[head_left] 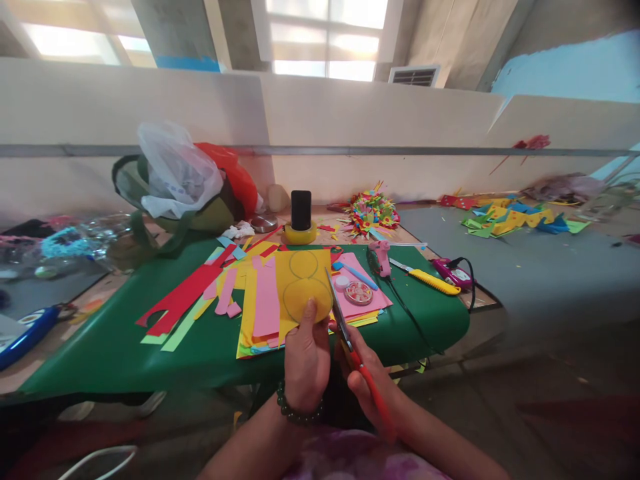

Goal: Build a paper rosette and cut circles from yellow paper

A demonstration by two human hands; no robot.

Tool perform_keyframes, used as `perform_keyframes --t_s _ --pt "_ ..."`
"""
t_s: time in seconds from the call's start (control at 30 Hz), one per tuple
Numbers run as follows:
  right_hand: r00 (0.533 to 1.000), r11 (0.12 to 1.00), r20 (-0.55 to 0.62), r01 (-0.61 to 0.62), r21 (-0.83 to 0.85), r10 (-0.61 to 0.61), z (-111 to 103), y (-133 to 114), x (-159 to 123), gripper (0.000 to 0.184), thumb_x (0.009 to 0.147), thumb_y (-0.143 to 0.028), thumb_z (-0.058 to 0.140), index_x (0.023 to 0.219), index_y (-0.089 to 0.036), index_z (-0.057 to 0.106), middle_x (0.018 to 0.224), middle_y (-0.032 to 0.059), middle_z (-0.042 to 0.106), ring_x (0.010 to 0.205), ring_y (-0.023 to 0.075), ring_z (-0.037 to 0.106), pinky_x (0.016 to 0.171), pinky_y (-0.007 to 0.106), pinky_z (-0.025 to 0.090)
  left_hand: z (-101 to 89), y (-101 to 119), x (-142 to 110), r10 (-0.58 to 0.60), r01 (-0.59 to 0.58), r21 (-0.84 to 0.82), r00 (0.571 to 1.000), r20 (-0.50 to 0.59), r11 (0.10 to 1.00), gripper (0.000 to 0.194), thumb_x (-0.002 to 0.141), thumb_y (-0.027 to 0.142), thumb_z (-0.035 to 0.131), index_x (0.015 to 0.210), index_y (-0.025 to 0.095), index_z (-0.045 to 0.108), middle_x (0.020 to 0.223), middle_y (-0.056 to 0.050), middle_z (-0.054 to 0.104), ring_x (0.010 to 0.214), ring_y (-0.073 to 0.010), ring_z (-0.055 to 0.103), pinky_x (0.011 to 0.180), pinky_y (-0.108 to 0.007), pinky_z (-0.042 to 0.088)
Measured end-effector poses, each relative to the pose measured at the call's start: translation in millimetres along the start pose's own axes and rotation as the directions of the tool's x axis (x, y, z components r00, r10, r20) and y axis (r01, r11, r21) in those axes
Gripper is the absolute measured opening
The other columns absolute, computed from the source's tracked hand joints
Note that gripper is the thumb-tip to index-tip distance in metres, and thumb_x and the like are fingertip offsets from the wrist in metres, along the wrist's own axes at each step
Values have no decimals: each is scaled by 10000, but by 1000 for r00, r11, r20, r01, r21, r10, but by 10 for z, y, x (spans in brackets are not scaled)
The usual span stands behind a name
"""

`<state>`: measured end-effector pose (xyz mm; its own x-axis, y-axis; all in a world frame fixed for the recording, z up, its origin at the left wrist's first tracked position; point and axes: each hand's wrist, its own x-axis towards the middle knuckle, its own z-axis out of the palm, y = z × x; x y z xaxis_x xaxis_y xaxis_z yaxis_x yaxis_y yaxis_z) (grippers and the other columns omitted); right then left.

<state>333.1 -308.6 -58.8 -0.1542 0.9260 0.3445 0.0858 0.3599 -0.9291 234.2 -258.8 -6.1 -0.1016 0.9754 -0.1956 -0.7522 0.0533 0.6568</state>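
Observation:
My left hand grips a sheet of yellow paper by its lower part, thumb on top. Two circles are drawn on the paper, one above the other; the lower one is partly cut around on its right. My right hand is closed round the red handles of a pair of scissors. The blades point up and lie along the paper's right edge. Behind the paper, a stack of coloured paper with pink strips on it rests on the green table cover.
Red strips lie left of the stack. To the right are a pink glue gun with a cord, a yellow utility knife and a round decorated tin. A phone stands behind on a yellow tape roll. A bag sits back left.

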Motion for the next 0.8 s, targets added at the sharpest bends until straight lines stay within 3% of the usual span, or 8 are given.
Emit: perform_keyframes --t_s 0.27,0.43,0.57,0.8 --pt "1000 993 -20 -1 -121 -2 -18 -61 25 963 762 -872 339 1425 -179 433 1248 168 599 1157 310 573 1009 414 456 6 16 -6 16 -15 -38 1000 15 999 217 781 254 722 998 254 707 977 -49 752 957 -184 696 784 -253 539" --pt "999 979 -27 -41 -200 36 -42 -51 6 981 757 -892 277 1379 -158 468 944 96 627 869 254 598 784 341 511 1 37 -2 28 -27 -33 999 30 999 272 745 254 751 1012 255 701 993 -48 752 932 -187 695 711 -243 527" --pt "997 969 -10 -83 -232 83 -64 -77 -10 974 752 -904 262 1299 -136 509 695 -1 484 585 156 411 532 275 389 -13 49 7 19 -17 -54 999 40 998 297 727 229 759 1017 264 707 1015 -50 753 926 -186 694 665 -233 517" --pt "996 972 14 -81 -219 86 -78 -153 -7 946 750 -908 268 1219 -128 526 653 -40 405 562 122 306 499 259 302 -28 59 12 13 -12 -71 1000 22 997 305 688 205 782 978 262 705 1025 -46 751 988 -198 686 717 -241 535"
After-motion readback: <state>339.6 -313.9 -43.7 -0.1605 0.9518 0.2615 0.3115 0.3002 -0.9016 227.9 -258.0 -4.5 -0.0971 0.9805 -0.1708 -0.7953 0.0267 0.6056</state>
